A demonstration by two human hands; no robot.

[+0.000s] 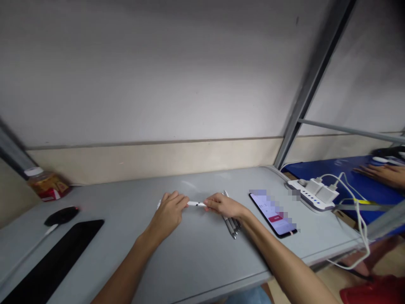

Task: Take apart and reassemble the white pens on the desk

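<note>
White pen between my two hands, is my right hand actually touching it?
Touching. The head view shows the right hand with its thumb and fingers closed on one end of the white pen, with no gap between them.

- The left forearm (136, 257) reaches up and inward from the lower edge, bare and slanting rightward.
- The left hand (171, 208) is turned back upward, its fingers (183, 201) bent and gathered in a grip.
- The right forearm (272, 245), also bare, slants in from the lower right.
- The right hand (224, 205) points leftward, thumb and fingers drawn together in a pinch.
- Both hands sit level, near each other but apart.
</note>
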